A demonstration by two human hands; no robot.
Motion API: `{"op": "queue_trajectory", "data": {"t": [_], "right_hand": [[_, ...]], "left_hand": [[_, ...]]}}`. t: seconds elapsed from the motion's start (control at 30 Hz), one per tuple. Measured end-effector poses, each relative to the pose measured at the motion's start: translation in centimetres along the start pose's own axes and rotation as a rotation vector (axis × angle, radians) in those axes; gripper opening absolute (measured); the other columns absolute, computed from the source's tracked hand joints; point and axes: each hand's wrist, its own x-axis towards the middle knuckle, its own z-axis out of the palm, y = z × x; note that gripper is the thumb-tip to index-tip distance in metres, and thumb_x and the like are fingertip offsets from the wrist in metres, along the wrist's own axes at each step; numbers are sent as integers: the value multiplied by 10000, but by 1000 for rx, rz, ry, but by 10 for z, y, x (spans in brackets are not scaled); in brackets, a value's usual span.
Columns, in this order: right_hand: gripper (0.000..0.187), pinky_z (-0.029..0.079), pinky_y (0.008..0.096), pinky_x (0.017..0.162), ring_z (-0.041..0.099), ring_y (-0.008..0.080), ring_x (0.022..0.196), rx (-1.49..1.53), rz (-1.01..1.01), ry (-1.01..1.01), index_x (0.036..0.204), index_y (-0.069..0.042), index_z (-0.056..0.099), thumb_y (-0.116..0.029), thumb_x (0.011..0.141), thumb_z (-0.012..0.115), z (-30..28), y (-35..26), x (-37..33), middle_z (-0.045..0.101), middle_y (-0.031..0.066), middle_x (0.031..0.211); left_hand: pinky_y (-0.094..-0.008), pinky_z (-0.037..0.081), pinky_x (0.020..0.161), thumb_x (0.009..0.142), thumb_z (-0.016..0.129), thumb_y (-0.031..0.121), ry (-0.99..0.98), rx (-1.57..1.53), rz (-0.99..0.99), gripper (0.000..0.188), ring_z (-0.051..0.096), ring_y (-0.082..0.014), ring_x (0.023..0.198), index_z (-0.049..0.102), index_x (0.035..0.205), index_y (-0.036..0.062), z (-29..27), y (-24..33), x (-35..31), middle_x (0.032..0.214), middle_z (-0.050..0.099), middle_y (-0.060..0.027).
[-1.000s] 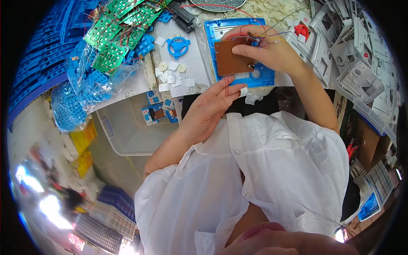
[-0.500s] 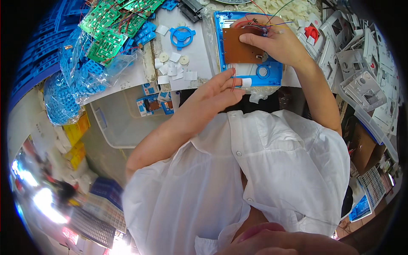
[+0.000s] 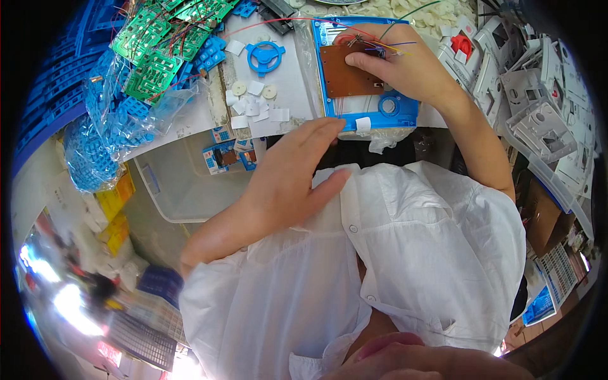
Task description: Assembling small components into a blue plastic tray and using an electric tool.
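My right hand (image 3: 405, 63) grips a brown circuit board (image 3: 350, 73), thumb on its face and fingers behind its far edge. The board lies over a blue plastic casing (image 3: 400, 120) at the table's near edge. Red, green, yellow and blue wires stick out around the right fingers. My left hand (image 3: 288, 168) is open, its fingers stretched toward the casing's near left corner and the thumb apart. Whether its fingertips touch the casing I cannot tell. A small white sticker (image 3: 363, 125) sits on the casing's near edge.
Green circuit boards (image 3: 152, 75) with wires heap at the left. A blue ring part (image 3: 266, 58), white squares (image 3: 278, 114) and round discs lie left of the casing. White housings (image 3: 541, 133) pile up at the right. Below the table's edge stands a clear bin (image 3: 183, 202).
My left hand has drawn back toward me and left, off the thin wires at the casing's near edge. The board, still in my right hand, has shifted slightly left and lies lower over the casing.
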Motion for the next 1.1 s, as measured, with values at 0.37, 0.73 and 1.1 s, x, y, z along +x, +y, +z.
{"op": "queue_trajectory", "data": {"t": [0.37, 0.73, 1.1], "right_hand": [[289, 556, 339, 832, 719, 300, 917, -260, -168, 55, 1195, -44, 713, -103, 912, 726, 3, -2, 2, 748, 136, 1030], [773, 550, 364, 933, 553, 298, 1206, -87, -64, 198, 1558, -111, 358, -117, 899, 763, -16, -21, -22, 454, 130, 1455], [506, 486, 454, 1023, 572, 313, 1245, -573, -480, 167, 1260, -72, 686, -150, 776, 813, 9, 7, -73, 642, 51, 1347]], "left_hand": [[-430, 529, 864, 868, 752, 196, 141, 268, 139, 389, 638, -339, 1076, 658, 1201, 19, -3, -20, 21, 1205, 650, -139], [-653, 222, 1185, 810, 780, 450, 163, 890, 345, 644, 499, -235, 1375, 654, 1319, 75, 6, -36, 44, 1318, 622, -49], [-532, 339, 1139, 788, 790, 484, 103, 893, 372, 707, 511, -255, 1348, 639, 1318, 41, 2, -28, 54, 1392, 600, -83]]}}
